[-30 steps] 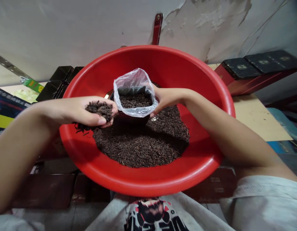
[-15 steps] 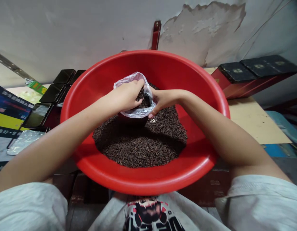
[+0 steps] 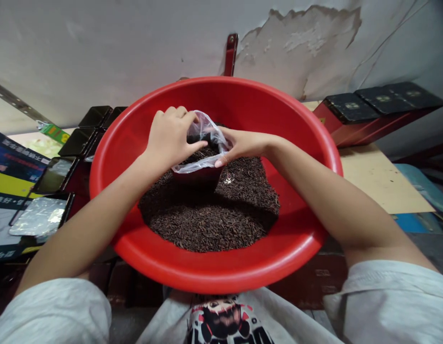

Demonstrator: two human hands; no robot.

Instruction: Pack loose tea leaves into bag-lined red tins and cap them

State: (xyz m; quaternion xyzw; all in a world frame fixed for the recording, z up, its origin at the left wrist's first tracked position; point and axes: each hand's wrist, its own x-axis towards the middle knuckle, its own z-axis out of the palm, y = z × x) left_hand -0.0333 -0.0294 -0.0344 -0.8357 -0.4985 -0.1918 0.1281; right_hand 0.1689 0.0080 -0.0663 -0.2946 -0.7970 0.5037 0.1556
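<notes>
A big red basin [image 3: 303,138] holds a heap of dark loose tea leaves [image 3: 210,215]. At the heap's far side stands a small dark container [image 3: 198,174] lined with a clear plastic bag [image 3: 207,131] that is filled with the same leaves. My left hand [image 3: 171,134] grips the bag's left rim, fingers curled over its top and thumb stretched across the opening. My right hand [image 3: 239,143] pinches the bag's right rim. The bag's mouth is squeezed narrower between the two hands.
Black tins [image 3: 94,117] stand left of the basin, above printed boxes [image 3: 13,162] and a foil packet [image 3: 40,217]. A red box with black tins [image 3: 379,107] lies at the right on a tan board [image 3: 379,179]. A peeling wall rises behind.
My left hand carried a handful of leaves from the basin's left side to the bag and dropped them in. It now grips the bag's rim, and the bag's mouth has narrowed.
</notes>
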